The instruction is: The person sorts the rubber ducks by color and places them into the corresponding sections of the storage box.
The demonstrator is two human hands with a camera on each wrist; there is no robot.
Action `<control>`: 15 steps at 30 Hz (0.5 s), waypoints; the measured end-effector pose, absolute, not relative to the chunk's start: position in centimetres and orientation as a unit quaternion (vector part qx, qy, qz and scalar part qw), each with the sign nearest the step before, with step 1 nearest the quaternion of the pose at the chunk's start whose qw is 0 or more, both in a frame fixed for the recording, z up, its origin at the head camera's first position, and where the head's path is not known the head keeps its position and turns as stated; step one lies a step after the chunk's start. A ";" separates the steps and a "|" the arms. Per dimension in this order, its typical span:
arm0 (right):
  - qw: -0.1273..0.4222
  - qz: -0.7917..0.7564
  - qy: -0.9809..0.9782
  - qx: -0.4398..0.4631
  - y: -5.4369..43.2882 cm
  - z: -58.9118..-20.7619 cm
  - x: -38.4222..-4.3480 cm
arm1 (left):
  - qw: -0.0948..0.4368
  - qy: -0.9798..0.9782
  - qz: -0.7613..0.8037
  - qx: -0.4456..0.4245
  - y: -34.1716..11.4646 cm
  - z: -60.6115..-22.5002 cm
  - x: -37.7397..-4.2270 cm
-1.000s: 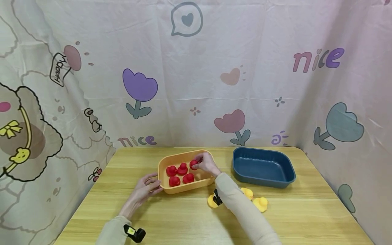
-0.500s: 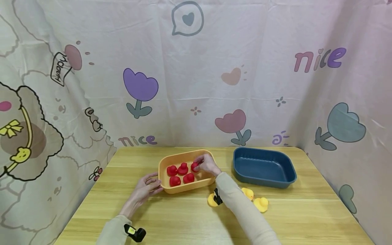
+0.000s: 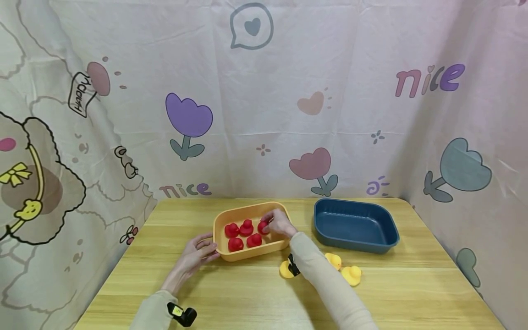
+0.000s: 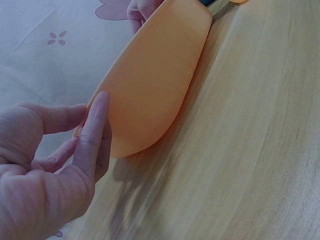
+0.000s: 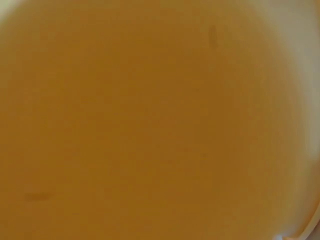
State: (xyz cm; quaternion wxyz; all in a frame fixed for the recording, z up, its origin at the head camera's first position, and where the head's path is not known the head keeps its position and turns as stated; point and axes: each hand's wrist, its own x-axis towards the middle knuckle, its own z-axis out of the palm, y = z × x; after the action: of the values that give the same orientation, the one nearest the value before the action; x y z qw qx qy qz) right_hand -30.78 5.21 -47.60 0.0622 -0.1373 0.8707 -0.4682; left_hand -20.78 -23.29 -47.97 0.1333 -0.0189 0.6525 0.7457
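My right hand point(image 3: 279, 222) reaches into the orange plastic tray point(image 3: 251, 253) and pinches a red rubber duck point(image 3: 262, 228) low inside it, near the right end. Several other red ducks point(image 3: 235, 244) sit in the tray's left and middle. At the tray's left corner, my left hand point(image 3: 198, 253) holds the rim; in the left wrist view its fingertips point(image 4: 100, 102) lie against the outer wall. The right wrist view is filled by a blurred orange-yellow surface point(image 5: 150, 120).
A dark blue tray point(image 3: 355, 244) with nothing in it stands at the right. Yellow rubber ducks point(image 3: 351, 275) lie in front of it, some partly hidden by the right sleeve point(image 3: 326, 284). A patterned cloth point(image 3: 264, 114) hangs behind the wooden table point(image 3: 247, 293).
My right hand has moved the pinched red duck slightly right and lower in the orange tray. The left hand has stayed on the tray's corner.
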 end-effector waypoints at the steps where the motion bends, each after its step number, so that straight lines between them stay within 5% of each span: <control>1: 0.062 -0.468 0.871 -0.138 5.3 -47.6 -30.8 | 0.134 0.653 0.745 -0.019 -23.3 -48.0 -20.8; 15: 0.054 -0.539 0.823 -0.170 6.0 -46.0 -29.1 | 0.133 0.652 0.746 -0.021 -23.1 -48.1 -20.8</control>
State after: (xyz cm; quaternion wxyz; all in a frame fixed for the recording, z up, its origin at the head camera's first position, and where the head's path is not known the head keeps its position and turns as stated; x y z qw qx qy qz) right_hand -29.07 5.96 -45.96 0.0539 -0.1702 0.8229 -0.5394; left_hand -20.77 -23.15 -48.08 0.1330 -0.0208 0.6522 0.7460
